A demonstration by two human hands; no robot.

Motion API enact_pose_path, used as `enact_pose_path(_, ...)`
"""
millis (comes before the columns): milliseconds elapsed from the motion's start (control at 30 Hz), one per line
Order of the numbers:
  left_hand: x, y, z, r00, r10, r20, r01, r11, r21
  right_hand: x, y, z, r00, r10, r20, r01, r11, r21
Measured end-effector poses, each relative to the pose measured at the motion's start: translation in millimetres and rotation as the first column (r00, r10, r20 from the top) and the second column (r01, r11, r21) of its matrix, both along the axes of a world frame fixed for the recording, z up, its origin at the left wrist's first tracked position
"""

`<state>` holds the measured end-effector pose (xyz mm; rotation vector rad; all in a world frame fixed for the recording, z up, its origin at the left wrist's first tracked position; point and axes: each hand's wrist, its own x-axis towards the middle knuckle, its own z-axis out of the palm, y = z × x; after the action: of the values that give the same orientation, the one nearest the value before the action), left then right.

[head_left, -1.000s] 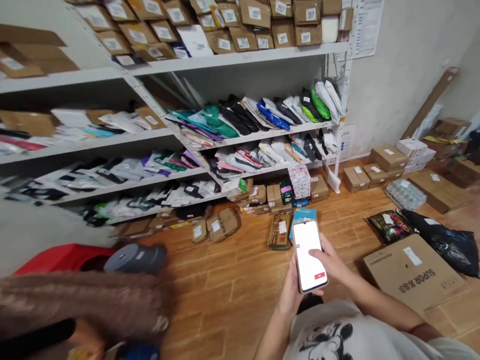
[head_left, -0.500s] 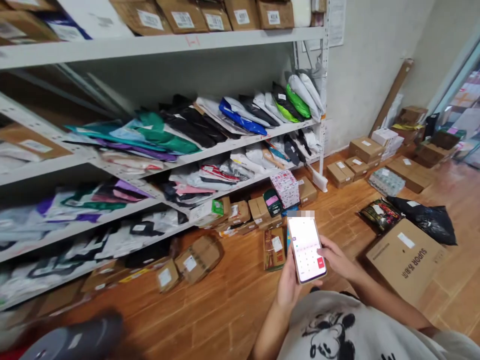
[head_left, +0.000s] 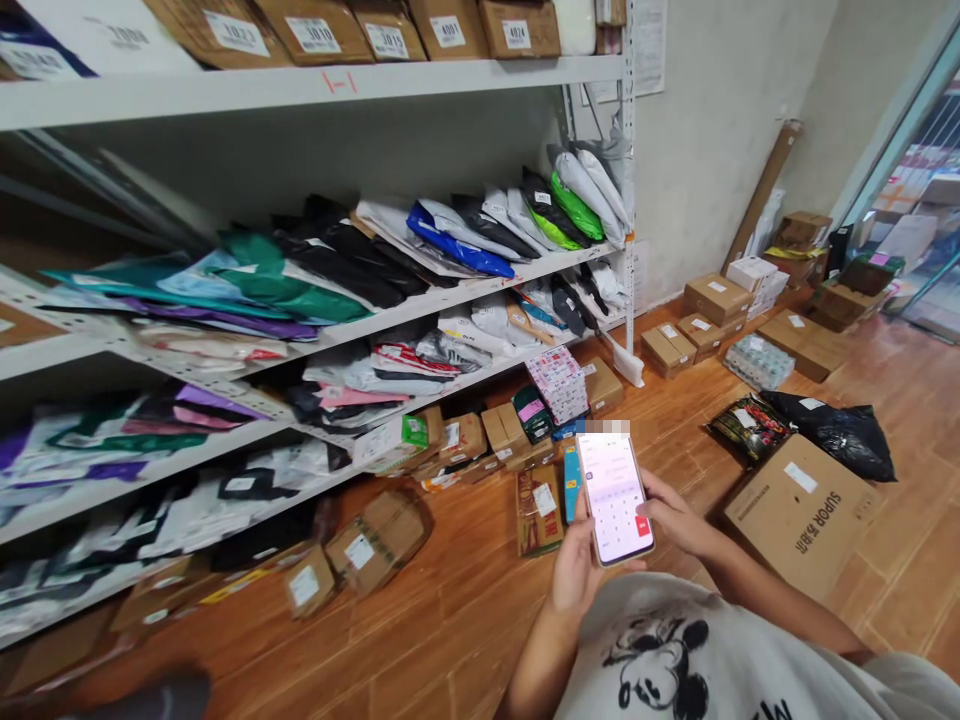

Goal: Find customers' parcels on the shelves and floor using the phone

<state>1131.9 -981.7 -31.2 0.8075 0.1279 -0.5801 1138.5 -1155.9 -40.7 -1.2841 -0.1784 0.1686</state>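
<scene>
A smartphone [head_left: 616,490] with a lit white-pink screen is held upright in front of my shirt. It shows a number keypad and a red key at the lower right. My left hand [head_left: 574,565] is closed around its lower left side, the thumb at the edge of the screen. On the other side my right hand [head_left: 675,518] grips the right edge, with its thumb over the screen by the red key. The fingers behind the phone are hidden.
White metal shelves [head_left: 450,75] packed with bagged parcels and labelled cartons fill the left. Boxes line the floor below. To the right lie a large carton [head_left: 802,515], a black bag [head_left: 840,430] and several smaller boxes. A dark rounded object [head_left: 161,695] is at bottom left.
The view has turned slightly right, so the shelves and boxes sit further left. More text rows show on the phone's screen. Both hands keep their hold.
</scene>
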Motion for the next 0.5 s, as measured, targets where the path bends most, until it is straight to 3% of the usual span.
enact_pose_path(133, 0, -7, 9.9, 1.0, -0.01, -0.012, 0.011, 0.996, 0.093, 2, -1, 0, 0.999, -0.013, -0.034, 0.014, 1.0, 0.025)
enact_pose_path(300, 1, -11, 9.5, 1.0, 0.021, -0.02, -0.016, 0.976, 0.218, 3, -1, -3, 0.996, -0.015, -0.085, 0.017, 1.0, 0.024)
enact_pose_path(500, 6, -10, 7.6, 1.0, -0.02, -0.007, 0.021, 0.997, 0.071, 10, -2, -13, 0.994, -0.046, -0.095, 0.047, 0.999, 0.006)
